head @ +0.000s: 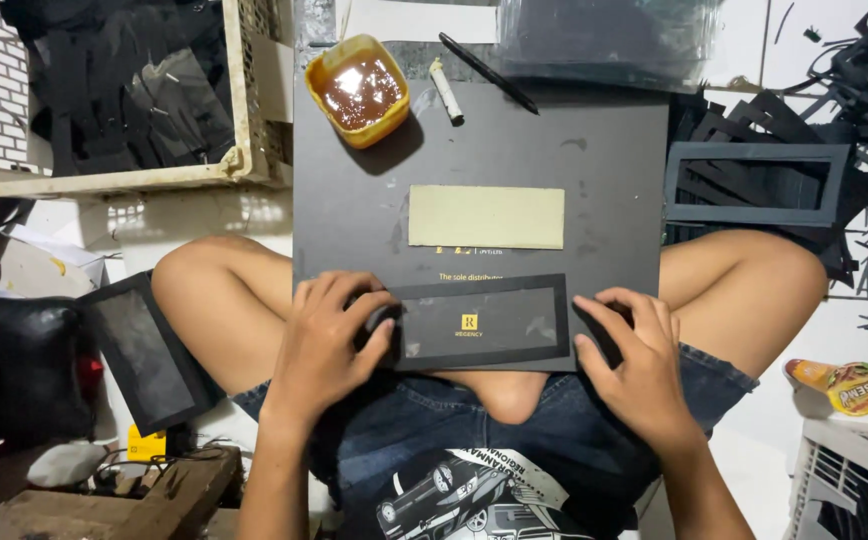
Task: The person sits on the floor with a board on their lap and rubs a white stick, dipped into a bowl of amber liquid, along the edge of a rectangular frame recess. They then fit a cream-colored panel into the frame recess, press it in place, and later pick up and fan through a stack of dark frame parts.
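Head view: person sits cross-legged with a dark board (594, 160) across the lap as a work surface. Left hand (329, 335) presses flat, fingers spread, on the left end of a black window frame piece (479, 322); right hand (634, 355) does the same on the right end, fingers curled slightly over the edge. Neither hand grips; both are mostly open and pin the piece down, likely to hold it flat against the board. The frame lies at the board's near edge, just above the lap, a clear film over its window. A tan card strip (486, 216) lies apart, mid-board. Yellow tub of brown glue (357, 88) sits at the far left corner, a small white stick (446, 92) and a black pen (489, 73) beside it, out of the hands' way. Open board between strip and tub. Another black frame (754, 183) rests on black offcuts at right; one more (144, 350) leans by the left knee. Plastic crate (239, 90) upper left.
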